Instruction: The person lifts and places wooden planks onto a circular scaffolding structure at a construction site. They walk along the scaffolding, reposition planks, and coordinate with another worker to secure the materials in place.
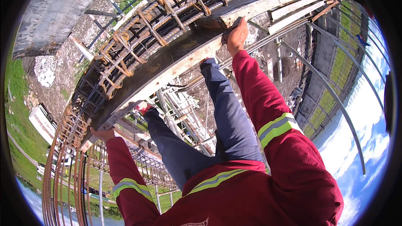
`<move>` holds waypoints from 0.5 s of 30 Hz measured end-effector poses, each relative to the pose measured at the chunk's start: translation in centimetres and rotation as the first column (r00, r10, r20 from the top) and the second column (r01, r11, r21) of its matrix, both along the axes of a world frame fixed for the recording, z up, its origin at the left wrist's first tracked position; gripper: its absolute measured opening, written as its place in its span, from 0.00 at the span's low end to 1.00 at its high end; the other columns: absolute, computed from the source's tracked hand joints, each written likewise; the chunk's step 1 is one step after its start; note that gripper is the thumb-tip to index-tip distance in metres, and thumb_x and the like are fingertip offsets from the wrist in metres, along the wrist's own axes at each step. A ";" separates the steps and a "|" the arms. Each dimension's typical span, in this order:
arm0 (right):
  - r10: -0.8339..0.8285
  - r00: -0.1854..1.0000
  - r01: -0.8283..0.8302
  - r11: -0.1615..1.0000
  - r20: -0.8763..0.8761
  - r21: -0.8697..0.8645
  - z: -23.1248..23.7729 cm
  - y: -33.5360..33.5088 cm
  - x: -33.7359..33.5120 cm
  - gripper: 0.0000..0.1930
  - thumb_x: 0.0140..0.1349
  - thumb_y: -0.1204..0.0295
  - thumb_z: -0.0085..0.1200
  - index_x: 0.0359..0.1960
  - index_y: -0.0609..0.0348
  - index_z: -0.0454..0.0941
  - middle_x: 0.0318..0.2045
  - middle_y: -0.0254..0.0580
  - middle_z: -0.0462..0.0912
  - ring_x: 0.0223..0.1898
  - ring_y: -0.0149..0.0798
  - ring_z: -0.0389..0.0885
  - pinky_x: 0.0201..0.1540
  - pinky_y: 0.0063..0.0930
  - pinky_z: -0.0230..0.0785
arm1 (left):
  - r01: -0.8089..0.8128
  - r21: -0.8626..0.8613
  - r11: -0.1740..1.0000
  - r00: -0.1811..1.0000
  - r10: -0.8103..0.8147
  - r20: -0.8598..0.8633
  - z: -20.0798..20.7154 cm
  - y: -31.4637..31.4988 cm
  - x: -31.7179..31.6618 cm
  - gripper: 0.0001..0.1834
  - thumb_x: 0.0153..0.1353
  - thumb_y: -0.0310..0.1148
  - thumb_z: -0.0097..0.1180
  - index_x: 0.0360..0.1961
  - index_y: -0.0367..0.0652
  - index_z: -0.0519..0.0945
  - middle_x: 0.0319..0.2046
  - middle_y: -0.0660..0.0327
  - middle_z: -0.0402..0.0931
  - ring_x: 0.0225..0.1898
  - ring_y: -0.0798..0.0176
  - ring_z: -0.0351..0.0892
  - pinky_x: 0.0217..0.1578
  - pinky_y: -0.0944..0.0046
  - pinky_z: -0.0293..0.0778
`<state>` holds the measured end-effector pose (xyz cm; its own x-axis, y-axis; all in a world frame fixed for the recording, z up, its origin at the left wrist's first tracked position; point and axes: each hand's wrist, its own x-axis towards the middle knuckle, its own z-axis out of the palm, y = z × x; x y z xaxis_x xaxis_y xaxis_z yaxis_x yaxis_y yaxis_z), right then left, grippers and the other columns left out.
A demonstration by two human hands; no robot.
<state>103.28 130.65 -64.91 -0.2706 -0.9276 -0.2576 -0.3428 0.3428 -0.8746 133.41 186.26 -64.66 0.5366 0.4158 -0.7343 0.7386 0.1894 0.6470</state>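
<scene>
A long formwork panel (176,65), a dark board with a pale timber edge, spans between my two hands beside the rebar cage (146,33). My left hand (102,134) is closed on its left end, with the fingers partly hidden. At the other end my right hand (238,37) grips the panel's corner, its fingertips reaching over the edge. Just beyond that hand is the end of a second timber-edged panel (268,6). Rusty stirrups and long bars make up the cage, running along the panel's far side.
I stand high on scaffolding, with pipes and planks (180,113) below my feet. Steel tubes (331,88) cross at the right. Vertical rebar (63,175) rises at the lower left. A concrete slab (54,12) lies at the upper left, and a white truck (42,121) stands below.
</scene>
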 end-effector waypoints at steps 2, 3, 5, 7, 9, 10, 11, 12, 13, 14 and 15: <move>-0.024 0.999 0.024 0.999 0.026 0.028 0.2 0.0 0.1 0.28 0.70 0.53 0.37 0.50 0.71 0.73 0.47 0.45 0.77 0.48 0.36 0.71 0.54 0.28 0.59 | -0.006 0.019 1.000 1.000 0.006 -0.003 0.0 -0.1 0.0 0.28 0.59 0.56 0.45 0.47 0.44 0.75 0.49 0.57 0.76 0.50 0.52 0.75 0.52 0.48 0.68; -0.041 0.998 0.039 0.998 0.038 0.042 0.3 0.0 0.2 0.28 0.70 0.53 0.37 0.51 0.71 0.72 0.48 0.46 0.77 0.49 0.36 0.71 0.55 0.28 0.59 | -0.010 0.012 1.000 1.000 0.010 -0.007 0.1 -0.2 0.0 0.29 0.59 0.56 0.44 0.48 0.43 0.75 0.50 0.56 0.76 0.50 0.52 0.75 0.52 0.48 0.68; -0.044 0.998 0.040 0.996 0.043 0.076 0.4 0.0 0.3 0.29 0.71 0.52 0.37 0.52 0.72 0.71 0.50 0.46 0.76 0.51 0.36 0.70 0.56 0.27 0.58 | -0.009 0.032 0.999 1.000 0.010 -0.016 0.1 -0.3 -0.1 0.31 0.59 0.56 0.44 0.50 0.40 0.74 0.52 0.55 0.75 0.50 0.52 0.75 0.52 0.49 0.69; -0.040 0.998 0.036 0.995 0.044 0.088 0.4 -0.1 0.3 0.30 0.71 0.52 0.36 0.54 0.72 0.70 0.52 0.47 0.75 0.53 0.37 0.70 0.58 0.27 0.57 | -0.001 0.010 1.000 1.000 0.001 -0.005 0.2 -0.4 -0.1 0.28 0.60 0.56 0.43 0.48 0.42 0.75 0.50 0.57 0.76 0.50 0.53 0.75 0.51 0.49 0.69; -0.029 0.999 0.026 0.996 0.035 0.080 0.3 -0.2 0.2 0.30 0.71 0.52 0.36 0.55 0.73 0.69 0.53 0.47 0.74 0.55 0.37 0.69 0.59 0.26 0.56 | 0.003 0.012 1.000 1.000 -0.003 -0.004 0.2 -0.3 0.0 0.27 0.61 0.55 0.42 0.47 0.43 0.75 0.49 0.57 0.76 0.49 0.54 0.75 0.51 0.50 0.69; -0.025 0.999 0.022 0.997 0.044 0.078 0.2 -0.2 0.1 0.30 0.71 0.51 0.36 0.55 0.73 0.69 0.54 0.47 0.74 0.55 0.37 0.69 0.59 0.26 0.55 | 0.000 0.023 1.000 1.000 0.000 -0.009 0.1 -0.3 0.0 0.27 0.61 0.55 0.42 0.47 0.43 0.75 0.49 0.57 0.76 0.49 0.54 0.75 0.50 0.50 0.69; -0.020 0.999 0.017 0.997 0.045 0.076 0.0 -0.2 0.0 0.31 0.71 0.51 0.36 0.55 0.73 0.69 0.54 0.48 0.74 0.55 0.37 0.69 0.59 0.26 0.55 | 0.002 0.045 0.999 1.000 -0.001 -0.014 0.1 -0.2 0.0 0.26 0.62 0.54 0.42 0.46 0.43 0.75 0.49 0.57 0.76 0.49 0.54 0.75 0.50 0.50 0.69; -0.012 0.999 0.009 0.998 0.043 0.067 -0.1 -0.3 -0.1 0.31 0.71 0.51 0.36 0.55 0.73 0.69 0.54 0.48 0.74 0.56 0.37 0.69 0.60 0.26 0.55 | -0.002 0.034 0.999 1.000 0.002 -0.017 0.0 -0.1 0.0 0.26 0.62 0.54 0.42 0.46 0.43 0.75 0.49 0.57 0.76 0.49 0.54 0.75 0.50 0.51 0.70; -0.020 0.998 0.016 0.997 0.054 0.080 -0.2 -0.3 -0.2 0.31 0.71 0.51 0.36 0.54 0.73 0.69 0.53 0.47 0.74 0.55 0.36 0.69 0.59 0.26 0.55 | -0.001 0.035 0.999 1.000 0.002 -0.018 0.0 -0.1 0.1 0.26 0.62 0.55 0.42 0.46 0.43 0.75 0.49 0.57 0.76 0.48 0.54 0.75 0.50 0.51 0.70; -0.024 0.998 0.019 0.996 0.062 0.086 -0.4 -0.4 -0.3 0.31 0.71 0.51 0.36 0.54 0.73 0.70 0.52 0.47 0.75 0.54 0.36 0.69 0.58 0.26 0.56 | 0.001 0.047 0.999 1.000 0.000 -0.022 -0.1 0.0 0.1 0.26 0.62 0.55 0.42 0.46 0.43 0.75 0.49 0.57 0.76 0.48 0.54 0.75 0.50 0.51 0.70; -0.034 0.997 0.028 0.995 0.066 0.097 -0.5 -0.5 -0.4 0.30 0.71 0.51 0.36 0.53 0.73 0.70 0.51 0.47 0.75 0.53 0.36 0.70 0.58 0.26 0.56 | 0.003 0.021 1.000 1.000 -0.003 -0.013 -0.1 0.0 0.1 0.26 0.62 0.55 0.42 0.46 0.43 0.75 0.48 0.57 0.76 0.48 0.55 0.75 0.49 0.52 0.70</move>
